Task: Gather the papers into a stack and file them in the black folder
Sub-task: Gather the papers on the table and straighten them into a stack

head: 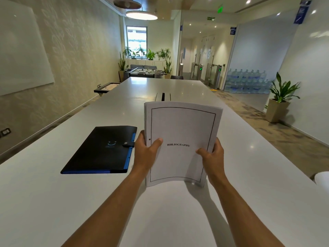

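I hold a stack of white papers (179, 125) upright above the table, its bottom edge at or just above the tabletop. The front sheet has a thin black border and the word BIBLIOGRAPHY. My left hand (146, 150) grips the stack's left edge with the thumb on the front. On the right edge, my right hand (212, 155) grips the same way. The black folder (101, 150) lies flat to the left of the stack, closed by a snap tab, with blue edging along its near and right sides. It is close to my left hand but apart from it.
The long white table (71, 202) runs away from me, with a cable slot (162, 97) in its middle just behind the papers. A white rounded object (323, 179) shows at the right edge. A potted plant (279, 97) stands on the floor to the right.
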The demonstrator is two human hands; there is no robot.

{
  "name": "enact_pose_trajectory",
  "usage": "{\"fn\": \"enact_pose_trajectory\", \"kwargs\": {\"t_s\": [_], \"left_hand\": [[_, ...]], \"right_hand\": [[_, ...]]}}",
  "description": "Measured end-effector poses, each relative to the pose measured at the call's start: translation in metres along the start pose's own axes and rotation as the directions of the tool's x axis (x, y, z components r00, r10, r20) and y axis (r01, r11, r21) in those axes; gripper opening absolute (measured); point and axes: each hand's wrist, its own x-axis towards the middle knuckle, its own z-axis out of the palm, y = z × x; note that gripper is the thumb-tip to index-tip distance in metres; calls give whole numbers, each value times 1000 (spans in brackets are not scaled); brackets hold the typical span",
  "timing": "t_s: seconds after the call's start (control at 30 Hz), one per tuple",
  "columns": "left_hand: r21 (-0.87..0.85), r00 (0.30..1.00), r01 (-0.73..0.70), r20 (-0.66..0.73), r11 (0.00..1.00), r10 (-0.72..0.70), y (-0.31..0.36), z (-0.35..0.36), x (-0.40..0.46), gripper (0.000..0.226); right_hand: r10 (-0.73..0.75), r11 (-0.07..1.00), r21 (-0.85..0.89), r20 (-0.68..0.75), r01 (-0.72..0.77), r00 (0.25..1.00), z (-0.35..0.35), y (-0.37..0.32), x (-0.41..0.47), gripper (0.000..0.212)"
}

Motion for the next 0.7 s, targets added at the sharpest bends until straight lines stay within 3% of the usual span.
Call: {"fn": "enact_pose_trajectory", "kwargs": {"t_s": [0.27, 0.43, 0.57, 0.7], "left_hand": [[22, 999, 1, -35, 1000, 0, 0, 6, -5, 32], [44, 998, -20, -52, 999, 22, 10, 7, 0, 39], [49, 998, -45, -46, 998, 47, 8, 4, 1, 37], [29, 999, -29, -40, 999, 31, -5, 3, -7, 34]], "right_hand": [[43, 998, -50, -51, -45, 998, 5, 9, -5, 39], [-8, 999, -44, -63, 5, 998, 5, 0, -2, 32], [-56, 993, -109, -51, 51, 997, 4, 0, -4, 39], [7, 994, -112, -42, -11, 999, 5, 15, -15, 40]]}}
